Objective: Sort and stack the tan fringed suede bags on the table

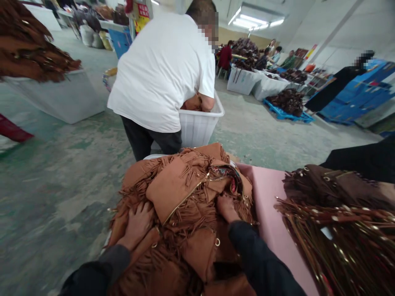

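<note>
A heap of tan suede fringed bags (pixel 185 193) with gold chains fills the bin right in front of me. My left hand (pixel 137 224) lies spread on the left side of the heap, fingers pressing into the fringe. My right hand (pixel 226 207) is pushed into the pile at its right, fingers partly buried under a bag flap. Both sleeves are dark.
A person in a white shirt (pixel 163 70) bends over a white plastic bin (pixel 200 123) just ahead. A pink table (pixel 267 201) at my right bears dark brown fringed bags (pixel 336 222). More bins, bag piles and seated workers stand farther back on the concrete floor.
</note>
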`<state>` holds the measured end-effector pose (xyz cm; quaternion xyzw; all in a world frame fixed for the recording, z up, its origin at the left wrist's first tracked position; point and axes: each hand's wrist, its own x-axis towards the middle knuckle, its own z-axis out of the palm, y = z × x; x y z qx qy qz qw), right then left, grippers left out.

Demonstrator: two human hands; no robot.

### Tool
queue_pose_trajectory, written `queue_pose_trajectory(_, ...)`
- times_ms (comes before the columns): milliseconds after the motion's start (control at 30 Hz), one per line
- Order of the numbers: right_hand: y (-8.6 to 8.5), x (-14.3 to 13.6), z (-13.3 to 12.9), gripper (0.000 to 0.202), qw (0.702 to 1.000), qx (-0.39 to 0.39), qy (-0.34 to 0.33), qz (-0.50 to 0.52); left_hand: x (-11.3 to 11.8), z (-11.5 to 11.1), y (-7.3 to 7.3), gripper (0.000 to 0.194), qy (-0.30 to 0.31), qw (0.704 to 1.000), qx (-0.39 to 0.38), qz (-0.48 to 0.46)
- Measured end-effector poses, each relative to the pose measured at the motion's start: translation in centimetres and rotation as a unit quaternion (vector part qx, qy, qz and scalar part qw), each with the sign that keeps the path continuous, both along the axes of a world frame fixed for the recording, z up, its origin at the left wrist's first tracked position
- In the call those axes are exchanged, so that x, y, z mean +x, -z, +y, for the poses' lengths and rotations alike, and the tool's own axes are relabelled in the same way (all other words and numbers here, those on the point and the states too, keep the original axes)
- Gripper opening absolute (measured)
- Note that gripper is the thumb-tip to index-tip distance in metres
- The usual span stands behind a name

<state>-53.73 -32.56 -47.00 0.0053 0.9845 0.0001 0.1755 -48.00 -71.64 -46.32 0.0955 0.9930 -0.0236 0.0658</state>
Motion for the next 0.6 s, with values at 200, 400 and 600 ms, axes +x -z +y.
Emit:
queue_pose_trajectory(200, -10.5, 2.6, -1.6, 0.038, 0.990, -0.081, -0.053, 0.106, 1.4, 1.1, -1.9, 0.045, -0.036, 0.999, 0.027, 0.013)
queue_pose_trajectory(400, -15.7, -3.4, -13.1, 0.069, 0.946, -0.182, -0.149, 0.224, 4.7, 0.1, -3.4, 0.050, -0.036, 0.998, 0.038, 0.031)
queue_pose_trajectory(600, -4.8, -3.9, -11.9, 0.063, 0.993, -0.111, 0.004, 0.038, 6.7, -1.5, -1.6, 0.063, -0.059, 0.995, 0.031, 0.072)
